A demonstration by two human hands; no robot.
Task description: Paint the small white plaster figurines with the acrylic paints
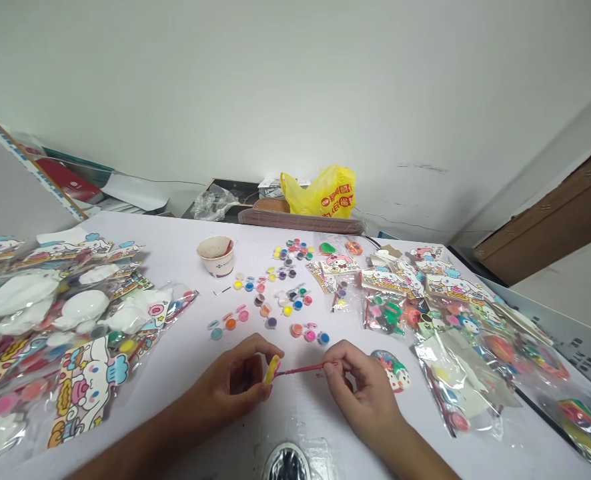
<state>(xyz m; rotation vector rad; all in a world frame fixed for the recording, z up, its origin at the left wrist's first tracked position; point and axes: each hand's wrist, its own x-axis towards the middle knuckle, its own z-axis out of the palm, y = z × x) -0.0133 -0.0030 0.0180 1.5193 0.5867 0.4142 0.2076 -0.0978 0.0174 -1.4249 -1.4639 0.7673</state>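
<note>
My left hand (240, 377) pinches a small yellow-painted figure (271, 370) on edge between thumb and fingers; pink shows on its right side. In my right hand (363, 387) is a thin red paintbrush (303, 369), its tip against the figure or right beside it. Just beyond the hands lie strips of small open paint pots, among them a strip with orange, pink and blue (309, 333) and one with teal, orange and pink (230, 325). A painted plaster piece (392, 371) in red, green and white rests to the right of my right hand.
A paper cup (216, 256) with a red-handled brush stands at the back left. Bagged white plaster figures (83, 307) cover the left side, and bagged painting kits (390, 310) the right. A yellow plastic bag (320, 192) sits behind the table, near the wall.
</note>
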